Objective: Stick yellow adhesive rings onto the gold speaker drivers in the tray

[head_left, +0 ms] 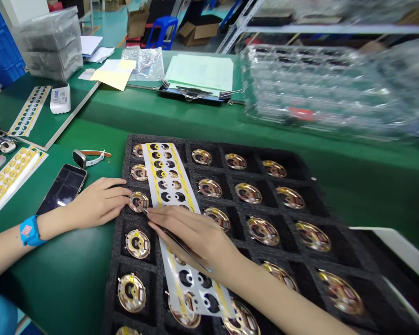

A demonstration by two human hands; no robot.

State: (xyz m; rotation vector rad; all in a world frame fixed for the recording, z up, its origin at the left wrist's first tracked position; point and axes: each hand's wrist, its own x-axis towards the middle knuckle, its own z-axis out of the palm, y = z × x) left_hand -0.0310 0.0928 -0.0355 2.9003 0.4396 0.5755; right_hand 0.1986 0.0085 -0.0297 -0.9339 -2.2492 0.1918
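My right hand point(199, 237) grips a pair of metal tweezers point(183, 244), their tips at a round gold-coloured part point(138, 202) in the left column of a black foam tray point(117, 251). From the left, my left hand point(97, 202) reaches over the tray's edge with fingers stretched out, fingertips at the rim of that same part. Similar round parts sit in the tray's other compartments. Across the tray, partly under my right hand, lies a long white sheet of black and yellow stickers point(167, 163). Whether the tweezers hold anything is too small to tell.
Left of the tray are a phone point(63, 188), a wristwatch point(85, 159) and a yellow sticker sheet point(7, 179). Behind stand a clipboard with papers point(199, 72), stacked clear plastic trays point(300, 88) and a small white box point(60, 98).
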